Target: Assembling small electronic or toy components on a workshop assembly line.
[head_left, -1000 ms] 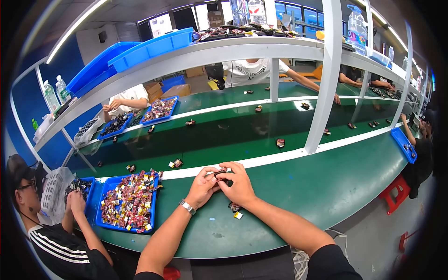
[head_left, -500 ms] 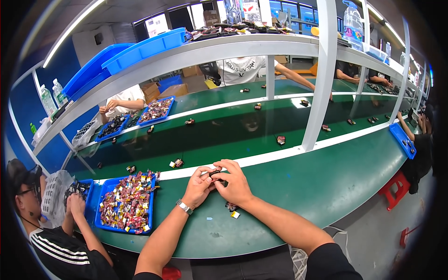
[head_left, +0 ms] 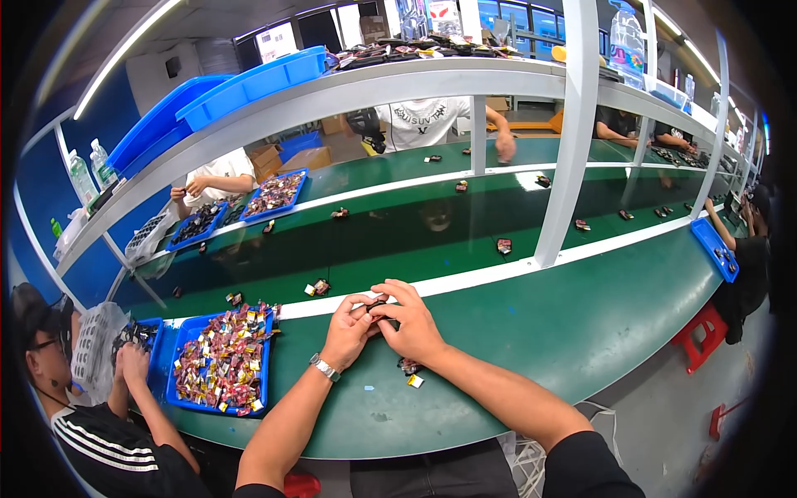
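Above the green bench, both of my hands hold one small black piece between the fingertips. My left hand, with a metal watch on the wrist, pinches it from the left. My right hand closes over it from the other side, fingers bent. Most of the piece is hidden by the fingers, so its exact kind cannot be made out. Under my right wrist lies a small dark-red and black part with a yellow-and-white tab.
Left of my hands, a blue tray is heaped with small red, yellow and white parts. A co-worker sits beside it. Beyond a white rail runs a dark green belt carrying scattered parts. A white post and overhead shelf frame the bench.
My hands stay together around the black piece, with the fingers shifting slightly. Parts on the belt have moved a little rightward. The arm of the person opposite has drawn back and lifted.
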`<action>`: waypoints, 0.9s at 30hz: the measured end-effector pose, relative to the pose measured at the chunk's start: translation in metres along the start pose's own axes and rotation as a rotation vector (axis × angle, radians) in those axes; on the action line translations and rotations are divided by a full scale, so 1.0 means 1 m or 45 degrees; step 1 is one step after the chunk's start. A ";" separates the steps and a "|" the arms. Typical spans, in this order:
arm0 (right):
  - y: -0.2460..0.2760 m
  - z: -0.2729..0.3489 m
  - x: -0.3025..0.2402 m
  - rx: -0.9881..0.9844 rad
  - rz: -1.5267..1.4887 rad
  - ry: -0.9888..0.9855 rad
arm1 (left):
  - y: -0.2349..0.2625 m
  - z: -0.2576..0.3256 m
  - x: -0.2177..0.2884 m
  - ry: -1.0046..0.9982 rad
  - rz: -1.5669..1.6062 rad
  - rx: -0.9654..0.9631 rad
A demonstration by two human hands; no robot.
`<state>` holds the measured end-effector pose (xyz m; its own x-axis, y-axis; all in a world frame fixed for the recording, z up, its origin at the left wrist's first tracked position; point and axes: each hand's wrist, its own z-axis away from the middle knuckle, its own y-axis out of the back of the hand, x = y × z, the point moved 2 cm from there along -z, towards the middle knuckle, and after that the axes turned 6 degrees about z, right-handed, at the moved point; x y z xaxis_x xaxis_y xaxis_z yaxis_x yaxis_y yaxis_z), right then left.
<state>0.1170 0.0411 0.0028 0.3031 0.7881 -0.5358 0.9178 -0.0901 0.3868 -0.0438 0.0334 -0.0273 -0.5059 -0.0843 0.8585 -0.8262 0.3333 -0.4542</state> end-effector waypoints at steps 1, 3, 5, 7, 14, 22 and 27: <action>0.004 -0.001 -0.002 0.011 0.075 0.037 | 0.000 0.000 0.001 -0.003 0.015 -0.010; 0.008 -0.002 -0.007 0.025 0.145 0.074 | -0.001 0.000 0.001 -0.006 0.037 -0.020; 0.011 0.000 -0.010 0.039 0.200 0.128 | 0.000 0.000 0.000 -0.007 0.059 -0.032; 0.010 0.000 -0.011 0.056 0.193 0.146 | 0.002 0.000 -0.001 -0.022 0.091 -0.064; 0.012 -0.002 -0.009 0.073 0.130 0.142 | -0.004 -0.002 0.000 0.007 0.134 0.004; 0.011 -0.004 -0.003 0.082 0.155 0.068 | -0.003 -0.002 -0.002 0.087 0.062 0.036; 0.007 -0.002 0.001 0.075 0.223 0.008 | -0.008 -0.001 0.001 0.119 0.052 0.067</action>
<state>0.1235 0.0425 0.0067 0.4582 0.7609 -0.4593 0.8646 -0.2618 0.4288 -0.0375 0.0317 -0.0223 -0.5159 0.0172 0.8565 -0.8186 0.2849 -0.4987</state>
